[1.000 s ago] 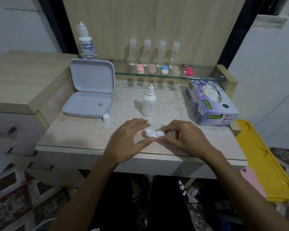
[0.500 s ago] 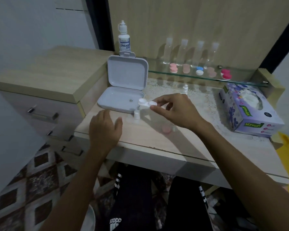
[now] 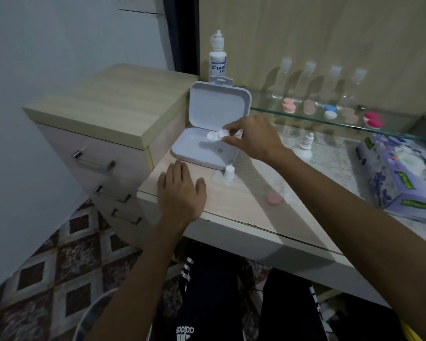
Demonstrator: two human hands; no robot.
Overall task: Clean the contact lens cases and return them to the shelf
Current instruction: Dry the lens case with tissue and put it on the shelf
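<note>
My right hand [image 3: 252, 136] pinches a white contact lens case [image 3: 215, 135] and holds it tilted over the tray of the open white box [image 3: 202, 153]. My left hand [image 3: 181, 193] lies flat on the table's front left corner, fingers straight, holding nothing. A pink lens case cap [image 3: 274, 199] lies on the table nearer me. On the glass shelf [image 3: 293, 115] stand several more lens cases: pink [image 3: 288, 105], blue and white [image 3: 330, 112], red and pink [image 3: 373, 120].
A small white cap [image 3: 229, 173] stands beside the box. A solution bottle [image 3: 305, 147] stands behind my right wrist, a larger Dream Eye bottle [image 3: 217, 60] behind the box lid. A tissue box [image 3: 403, 179] sits right. A drawer unit [image 3: 103, 134] stands left.
My right hand carried the white lens case left from the table's middle to over the open box. My left hand let go of it and settled flat on the table. The camera turned left.
</note>
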